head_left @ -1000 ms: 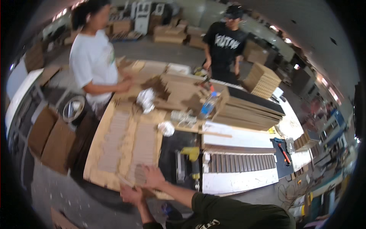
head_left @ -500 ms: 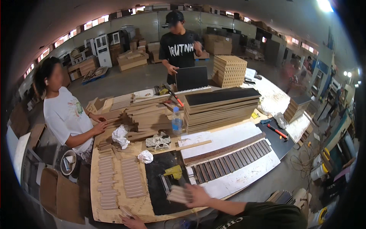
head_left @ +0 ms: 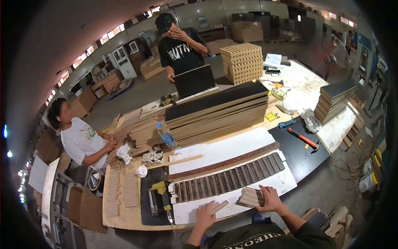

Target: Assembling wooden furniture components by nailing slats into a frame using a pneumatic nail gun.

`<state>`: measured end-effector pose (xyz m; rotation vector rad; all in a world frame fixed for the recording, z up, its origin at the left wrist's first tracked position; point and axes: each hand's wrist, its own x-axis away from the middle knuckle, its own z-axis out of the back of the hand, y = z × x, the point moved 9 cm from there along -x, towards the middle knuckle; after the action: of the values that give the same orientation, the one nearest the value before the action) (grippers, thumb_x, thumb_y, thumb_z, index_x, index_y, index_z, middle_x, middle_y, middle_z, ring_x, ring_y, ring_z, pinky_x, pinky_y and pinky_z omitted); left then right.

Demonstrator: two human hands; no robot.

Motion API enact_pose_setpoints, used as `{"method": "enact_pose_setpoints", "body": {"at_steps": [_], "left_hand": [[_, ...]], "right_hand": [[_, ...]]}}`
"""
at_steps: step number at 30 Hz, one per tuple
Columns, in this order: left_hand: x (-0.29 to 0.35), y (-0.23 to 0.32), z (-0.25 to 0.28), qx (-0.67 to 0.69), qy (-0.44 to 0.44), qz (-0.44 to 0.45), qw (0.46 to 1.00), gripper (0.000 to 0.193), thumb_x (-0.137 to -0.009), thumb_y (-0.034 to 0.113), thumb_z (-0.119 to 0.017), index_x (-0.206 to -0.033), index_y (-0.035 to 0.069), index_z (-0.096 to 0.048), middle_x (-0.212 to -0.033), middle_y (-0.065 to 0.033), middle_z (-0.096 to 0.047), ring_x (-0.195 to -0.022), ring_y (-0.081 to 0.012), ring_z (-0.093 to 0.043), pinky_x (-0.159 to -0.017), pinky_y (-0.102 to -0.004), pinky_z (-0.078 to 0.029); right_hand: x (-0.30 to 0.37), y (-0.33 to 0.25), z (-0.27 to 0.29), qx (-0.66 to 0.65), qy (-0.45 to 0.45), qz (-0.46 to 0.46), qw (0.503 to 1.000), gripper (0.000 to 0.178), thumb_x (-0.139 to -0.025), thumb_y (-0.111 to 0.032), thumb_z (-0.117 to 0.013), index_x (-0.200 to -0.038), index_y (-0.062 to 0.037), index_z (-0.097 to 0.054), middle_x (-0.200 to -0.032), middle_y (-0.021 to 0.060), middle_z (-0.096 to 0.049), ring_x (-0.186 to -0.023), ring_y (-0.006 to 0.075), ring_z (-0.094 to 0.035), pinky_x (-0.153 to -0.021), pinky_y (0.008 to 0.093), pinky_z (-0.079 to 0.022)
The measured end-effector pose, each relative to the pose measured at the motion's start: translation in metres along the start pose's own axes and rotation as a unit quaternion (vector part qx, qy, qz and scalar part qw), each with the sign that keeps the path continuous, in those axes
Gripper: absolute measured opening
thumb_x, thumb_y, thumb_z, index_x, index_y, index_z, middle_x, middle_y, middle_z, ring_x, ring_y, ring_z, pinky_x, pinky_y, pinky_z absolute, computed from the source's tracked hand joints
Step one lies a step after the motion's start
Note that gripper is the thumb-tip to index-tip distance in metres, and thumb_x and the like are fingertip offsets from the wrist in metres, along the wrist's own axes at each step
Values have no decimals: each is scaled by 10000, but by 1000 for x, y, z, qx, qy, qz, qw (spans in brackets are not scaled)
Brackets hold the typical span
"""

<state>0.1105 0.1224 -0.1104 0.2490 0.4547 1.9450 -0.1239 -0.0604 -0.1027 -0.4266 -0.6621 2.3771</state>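
Note:
In my right hand (head_left: 271, 199) is a bundle of short wooden strips (head_left: 250, 197), gripped at its right end over the near edge of a white board (head_left: 232, 213). To the left, my left hand (head_left: 205, 216) has its fingers closed on a small wooden strip (head_left: 220, 206), low over the same board. Just beyond both hands lies a long row of dark strips (head_left: 224, 179), set side by side with gaps. A long brown strip (head_left: 224, 162) runs behind the row. A yellow nail gun (head_left: 159, 195) rests on a black panel (head_left: 146, 182) left of my left hand.
Light strips (head_left: 131, 190) lie at the table's left. Beyond the board stand a tall stack of black-topped panels (head_left: 219, 103) and a water bottle (head_left: 167, 137). A red-handled hammer (head_left: 302, 138) lies at right. Two people work across the table, one holding a black panel (head_left: 195, 82).
My view has turned. My right hand has carried the strip bundle rightward from near the nail gun, and my left hand has come from the table's left front to the white board.

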Motion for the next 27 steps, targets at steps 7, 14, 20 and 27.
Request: {"method": "enact_pose_setpoints", "body": {"at_steps": [7,14,20,27], "left_hand": [[-32,-3,-27,-115,-55,52,991,629,-723,127,-632,-1318,197,-441,-1168,-54,-568,-1099,-280,-496,-915,-484,-328],[-22,47,5,-36,75,88,993,540,-712,97,-598,-1243,140,-510,-1168,-87,-561,-1108,-310,-487,-915,-485,-384],[-9,97,-61,195,120,72,971,556,-733,92,-666,-1262,83,-494,-1043,-122,-629,-913,-269,-616,-742,-361,-520],[-24,111,-80,272,123,94,950,565,-735,75,-666,-1270,64,-486,-1050,-129,-630,-920,-262,-613,-754,-355,-518]], "right_hand": [[-21,28,13,-3,-107,97,990,938,-585,-403,-736,-1372,-57,-359,-1179,210,-497,-1092,384,-465,-944,483,-372],[-34,36,28,-17,-95,137,986,858,-648,-399,-733,-1358,-79,-373,-1271,204,-459,-1167,367,-441,-997,488,-361],[0,57,48,-7,70,24,997,474,-612,-340,-826,-938,-86,-593,-921,105,-586,-871,317,-555,-772,429,-442],[-5,43,42,-14,87,60,994,340,-685,-230,-784,-946,-86,-623,-890,72,-637,-872,280,-592,-775,386,-457]]}}
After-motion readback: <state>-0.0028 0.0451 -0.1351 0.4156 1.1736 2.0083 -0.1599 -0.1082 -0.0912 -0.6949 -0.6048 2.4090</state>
